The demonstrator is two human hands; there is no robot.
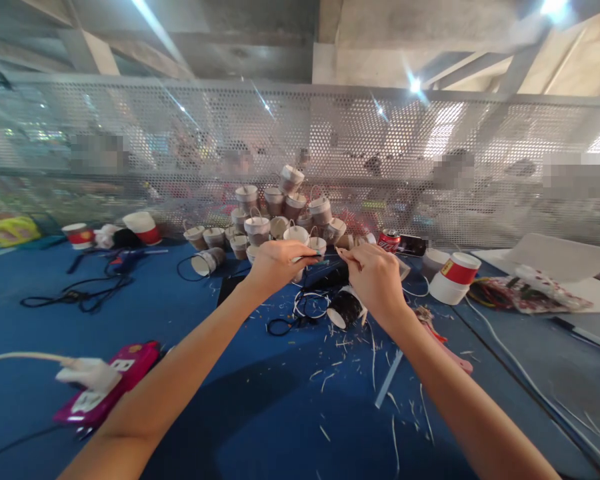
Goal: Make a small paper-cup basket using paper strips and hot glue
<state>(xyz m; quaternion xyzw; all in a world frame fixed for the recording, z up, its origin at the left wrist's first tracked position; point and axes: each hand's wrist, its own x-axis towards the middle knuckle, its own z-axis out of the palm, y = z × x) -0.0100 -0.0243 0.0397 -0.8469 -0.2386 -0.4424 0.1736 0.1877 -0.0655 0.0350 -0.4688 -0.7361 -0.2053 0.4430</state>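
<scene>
My left hand (276,265) is closed in a pinch on a thin stick-like piece that runs toward the right. My right hand (375,277) is closed too, its fingertips pinched near the other end of that piece; what it grips is too small to name. Both hands hover over the blue table (190,320). Just under them lie a dark roll (345,308) on its side, a black box-like thing (325,273) and loops of white and black cord (305,310). Behind the hands rises a pile of small brown-and-white cups with handles (275,213).
A pink power strip (107,383) with a white plug lies at the left front. Black cables (80,293) and red-and-white cups (143,227) sit at the left back. A red can (389,240), more cups (453,277) and a white sheet (560,260) are on the right. A perforated metal screen (330,147) backs the table.
</scene>
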